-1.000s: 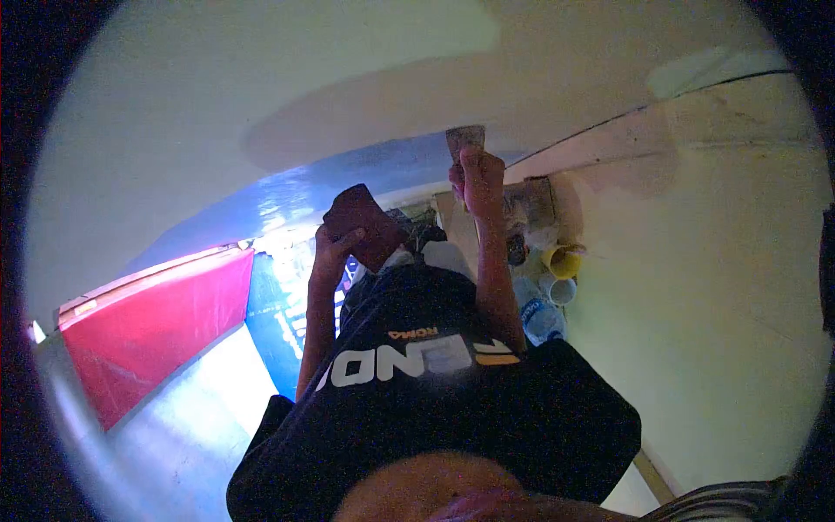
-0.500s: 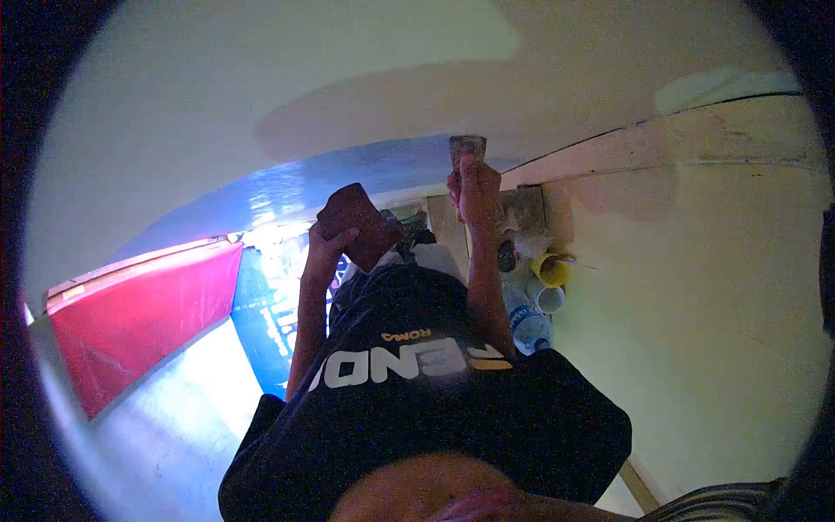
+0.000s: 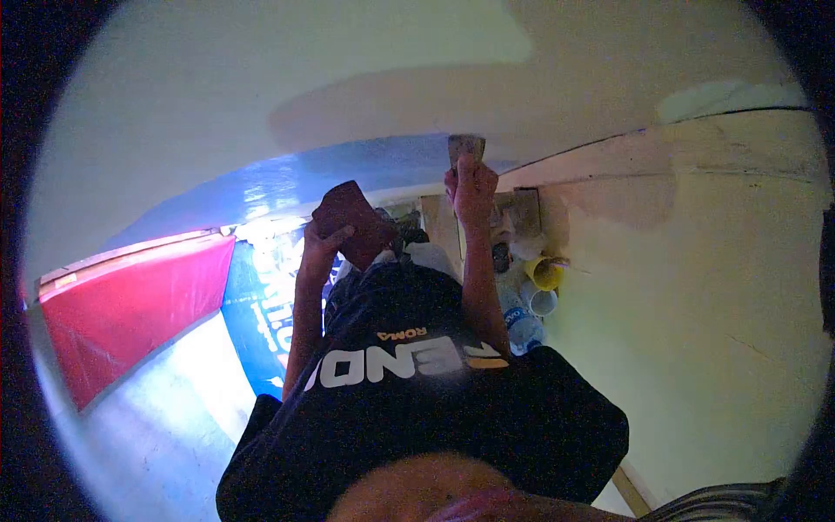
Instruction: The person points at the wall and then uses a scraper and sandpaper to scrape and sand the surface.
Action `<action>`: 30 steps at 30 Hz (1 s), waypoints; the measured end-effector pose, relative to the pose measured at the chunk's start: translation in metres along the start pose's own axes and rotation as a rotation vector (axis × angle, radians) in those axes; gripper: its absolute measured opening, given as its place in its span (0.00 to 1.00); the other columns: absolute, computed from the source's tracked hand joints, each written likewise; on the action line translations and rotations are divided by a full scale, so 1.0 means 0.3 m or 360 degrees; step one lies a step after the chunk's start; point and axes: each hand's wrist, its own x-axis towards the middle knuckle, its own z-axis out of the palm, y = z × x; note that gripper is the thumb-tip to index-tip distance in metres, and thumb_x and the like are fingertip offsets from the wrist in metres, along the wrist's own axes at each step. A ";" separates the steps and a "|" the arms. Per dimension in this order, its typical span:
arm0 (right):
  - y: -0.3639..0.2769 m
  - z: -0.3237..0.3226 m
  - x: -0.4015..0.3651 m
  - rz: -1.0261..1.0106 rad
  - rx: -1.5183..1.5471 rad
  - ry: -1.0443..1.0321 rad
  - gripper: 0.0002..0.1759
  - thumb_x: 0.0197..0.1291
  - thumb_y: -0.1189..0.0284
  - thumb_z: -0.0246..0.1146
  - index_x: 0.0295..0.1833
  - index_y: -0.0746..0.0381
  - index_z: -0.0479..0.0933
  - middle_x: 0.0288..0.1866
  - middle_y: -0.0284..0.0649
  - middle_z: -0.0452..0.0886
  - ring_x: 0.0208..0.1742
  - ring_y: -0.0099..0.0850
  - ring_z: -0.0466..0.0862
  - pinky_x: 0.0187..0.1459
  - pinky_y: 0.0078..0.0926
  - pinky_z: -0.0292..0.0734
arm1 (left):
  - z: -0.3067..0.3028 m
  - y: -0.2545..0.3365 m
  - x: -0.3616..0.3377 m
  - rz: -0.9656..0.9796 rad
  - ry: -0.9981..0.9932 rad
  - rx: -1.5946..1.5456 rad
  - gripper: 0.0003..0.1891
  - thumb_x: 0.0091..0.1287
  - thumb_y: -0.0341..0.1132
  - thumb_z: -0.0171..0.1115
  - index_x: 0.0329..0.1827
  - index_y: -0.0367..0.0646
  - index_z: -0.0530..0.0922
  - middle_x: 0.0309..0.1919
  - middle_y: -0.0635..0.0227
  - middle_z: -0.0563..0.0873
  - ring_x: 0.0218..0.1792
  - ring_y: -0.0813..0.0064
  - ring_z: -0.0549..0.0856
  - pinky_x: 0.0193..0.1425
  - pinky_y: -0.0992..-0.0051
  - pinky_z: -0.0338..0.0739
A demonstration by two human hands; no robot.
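Observation:
Held in my left hand is a dark reddish-brown flat piece, with my thumb across its face. My right hand is closed round a small scraper-like tool, its broad worn edge pointing up at the blue-grey strip of the wall. Whether that edge touches the surface is hard to tell. Above the tool the wall carries a large darker, brownish patch beside paler areas.
Right of my right forearm stand a yellow container, a white cup and a plastic bottle. A seam runs across the wall at the right. At the left hangs a red panel beside a blue banner.
The view has shifted slightly, so the panel, containers and both hands appear a little further left. My hands keep the same holds.

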 end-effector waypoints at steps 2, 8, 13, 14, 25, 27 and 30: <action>-0.027 0.009 -0.025 0.0157 0.0115 0.0060 0.27 0.67 0.52 0.55 0.19 0.58 0.66 0.11 0.30 0.68 0.10 0.18 0.65 0.12 0.18 0.58 | -0.015 -0.003 0.013 0.0023 0.0002 0.0104 0.23 0.54 0.30 0.69 0.53 0.35 0.75 0.45 0.62 0.84 0.47 0.69 0.82 0.56 0.66 0.74; -0.008 0.009 -0.027 0.0265 0.0362 -0.0017 0.26 0.66 0.53 0.56 0.20 0.58 0.65 0.11 0.31 0.68 0.10 0.18 0.65 0.11 0.18 0.57 | 0.004 0.000 0.008 0.0031 0.0009 -0.0036 0.24 0.54 0.34 0.70 0.53 0.35 0.75 0.46 0.61 0.83 0.48 0.69 0.81 0.57 0.66 0.73; -0.021 0.007 -0.036 0.0336 0.0455 -0.0010 0.27 0.65 0.51 0.57 0.20 0.58 0.64 0.11 0.31 0.67 0.10 0.18 0.64 0.11 0.19 0.57 | -0.028 -0.026 0.024 0.0015 -0.0085 0.0021 0.24 0.54 0.33 0.70 0.53 0.36 0.75 0.46 0.62 0.83 0.48 0.69 0.81 0.56 0.66 0.73; -0.019 0.010 -0.026 0.0391 0.0475 -0.0005 0.27 0.65 0.51 0.57 0.20 0.58 0.64 0.11 0.31 0.67 0.10 0.18 0.64 0.11 0.19 0.57 | -0.015 -0.018 0.015 0.0041 -0.0078 -0.0005 0.23 0.54 0.34 0.70 0.52 0.35 0.75 0.46 0.62 0.83 0.48 0.69 0.81 0.56 0.66 0.73; -0.061 0.031 -0.047 0.0263 0.0485 -0.0046 0.28 0.65 0.49 0.55 0.21 0.58 0.65 0.12 0.31 0.66 0.10 0.19 0.64 0.12 0.19 0.58 | -0.039 -0.017 -0.015 -0.0055 -0.0101 0.0168 0.23 0.54 0.33 0.69 0.52 0.35 0.75 0.46 0.62 0.83 0.47 0.70 0.81 0.55 0.66 0.73; -0.067 0.023 -0.037 0.0290 0.0529 -0.0064 0.27 0.66 0.50 0.55 0.22 0.59 0.66 0.12 0.31 0.66 0.10 0.19 0.64 0.12 0.20 0.58 | -0.023 -0.006 -0.027 0.0017 -0.0074 0.0105 0.23 0.54 0.34 0.69 0.52 0.35 0.76 0.45 0.63 0.83 0.47 0.70 0.81 0.55 0.66 0.73; -0.044 0.024 -0.037 0.0303 0.0478 -0.0094 0.26 0.66 0.50 0.55 0.22 0.59 0.66 0.13 0.31 0.67 0.11 0.19 0.65 0.12 0.20 0.58 | -0.039 -0.017 -0.030 0.0064 -0.0046 0.0011 0.23 0.54 0.34 0.69 0.52 0.35 0.75 0.45 0.62 0.83 0.47 0.69 0.81 0.55 0.65 0.73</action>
